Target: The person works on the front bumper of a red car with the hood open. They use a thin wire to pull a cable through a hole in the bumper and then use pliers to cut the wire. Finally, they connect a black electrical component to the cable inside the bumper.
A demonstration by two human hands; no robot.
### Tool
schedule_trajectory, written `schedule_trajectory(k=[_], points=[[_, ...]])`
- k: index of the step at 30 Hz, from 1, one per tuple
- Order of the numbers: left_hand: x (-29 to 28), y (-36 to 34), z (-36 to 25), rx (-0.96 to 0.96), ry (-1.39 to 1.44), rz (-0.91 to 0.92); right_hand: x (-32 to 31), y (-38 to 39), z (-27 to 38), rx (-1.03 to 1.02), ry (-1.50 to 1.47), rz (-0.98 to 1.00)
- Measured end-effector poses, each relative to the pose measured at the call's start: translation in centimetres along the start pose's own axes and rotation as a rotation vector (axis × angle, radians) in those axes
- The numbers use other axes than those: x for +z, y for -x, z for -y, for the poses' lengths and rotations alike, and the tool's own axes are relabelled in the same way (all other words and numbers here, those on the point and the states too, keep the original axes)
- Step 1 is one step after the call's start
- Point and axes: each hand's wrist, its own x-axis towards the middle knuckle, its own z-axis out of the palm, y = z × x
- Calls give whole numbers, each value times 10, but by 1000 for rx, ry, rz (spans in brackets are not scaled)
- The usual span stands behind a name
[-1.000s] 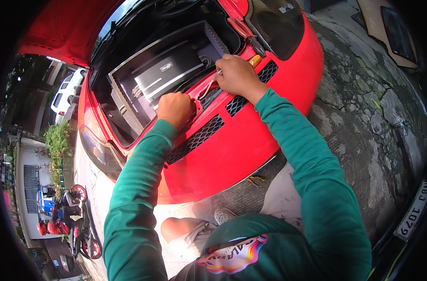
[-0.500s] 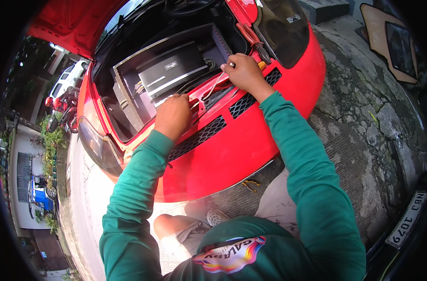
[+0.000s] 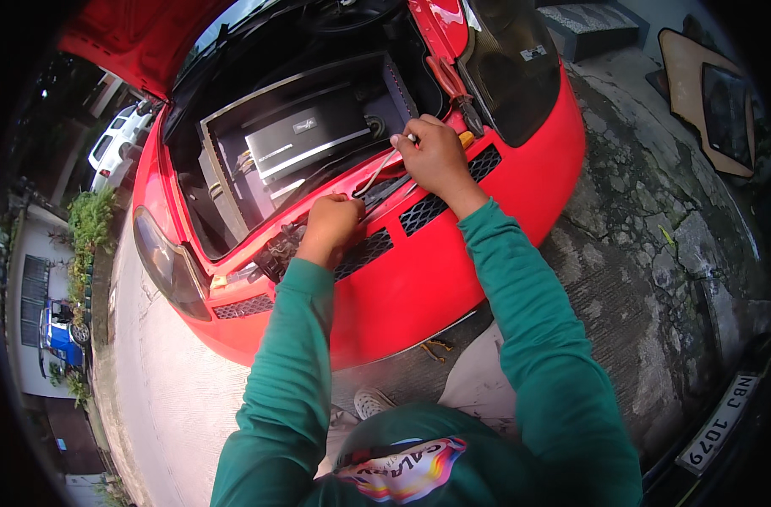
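My right hand (image 3: 434, 156) is closed around a thin pale cord (image 3: 375, 175), whose dark end sticks out past the thumb. The cord slants down to the front edge of the red car's (image 3: 419, 283) open compartment. At its lower end my left hand (image 3: 331, 224) is closed, fingertips together at the body edge; what they grip is hidden. Beside my left hand lies a dark latch-like mechanism (image 3: 277, 252). Red-handled pliers (image 3: 451, 87) rest on the rim beyond my right hand, with a yellow-handled tool (image 3: 466, 139) nearer to it.
A black and silver amplifier-like box (image 3: 305, 135) sits in a framed tray (image 3: 221, 182) within the compartment. The raised red lid (image 3: 128, 42) stands at upper left. A dark headlight cover (image 3: 508, 72) is at right. A tan panel (image 3: 690, 80) leans at far right; cracked concrete (image 3: 631, 220) lies below.
My left hand has moved right and down along the body edge, uncovering the dark mechanism. My right hand has shifted slightly down and still holds the cord, which now looks straighter.
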Motion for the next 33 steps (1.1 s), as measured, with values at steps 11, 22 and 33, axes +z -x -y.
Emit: schedule_trajectory(k=[11, 22, 33], points=[[1, -39, 21, 124, 124, -86, 1, -16, 7, 76, 268, 170], [-21, -54, 45, 431, -367, -118, -8, -22, 0, -104, 336, 442], [-19, -10, 20, 357, -998, -308, -7, -15, 0, -125, 339, 522]])
